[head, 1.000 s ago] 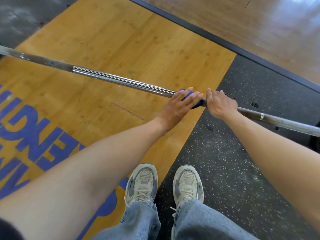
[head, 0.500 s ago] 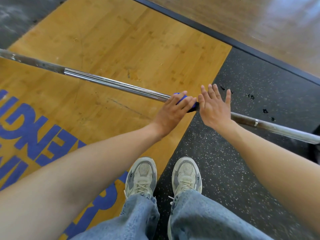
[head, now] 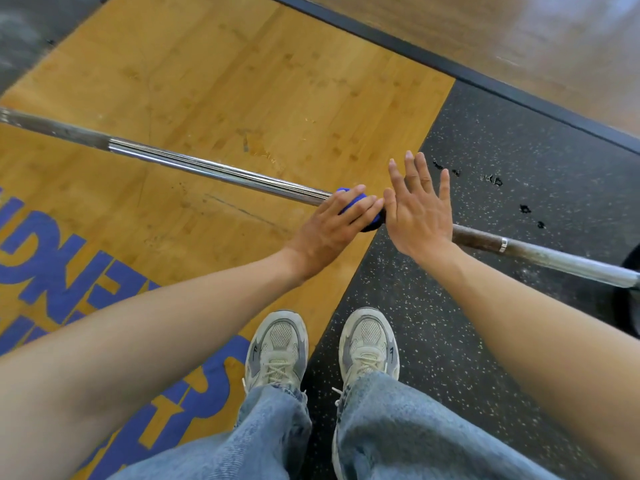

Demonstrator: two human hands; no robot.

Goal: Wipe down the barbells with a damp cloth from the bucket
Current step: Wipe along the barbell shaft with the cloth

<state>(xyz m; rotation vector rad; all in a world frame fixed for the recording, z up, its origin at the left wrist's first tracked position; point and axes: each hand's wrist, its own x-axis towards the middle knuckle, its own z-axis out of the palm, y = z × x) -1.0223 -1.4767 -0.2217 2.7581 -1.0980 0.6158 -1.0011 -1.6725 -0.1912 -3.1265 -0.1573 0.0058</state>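
The barbell [head: 221, 174] runs at a slant across the view, from the upper left down to the lower right, held above a wooden platform [head: 242, 81] and the speckled black rubber flooring [head: 519, 168] beside it. Partway along the barbell, where wood meets rubber beneath it, the left hand [head: 332, 226] lies over a blue cloth [head: 353, 206], fingers bent over the cloth and pressing it onto the shaft (only a patch of blue shows between and under the fingers). Just right of the cloth on the barbell, the right hand [head: 420, 216] is spread flat with straight fingers fanned apart, its palm over the shaft and gripping nothing. Whether the palm touches the metal I cannot tell. Nearer than the barbell, two grey sneakers [head: 277, 348] stand under blue jeans [head: 398, 438]. Blue lettering [head: 52, 258] marks the platform left of the hands.
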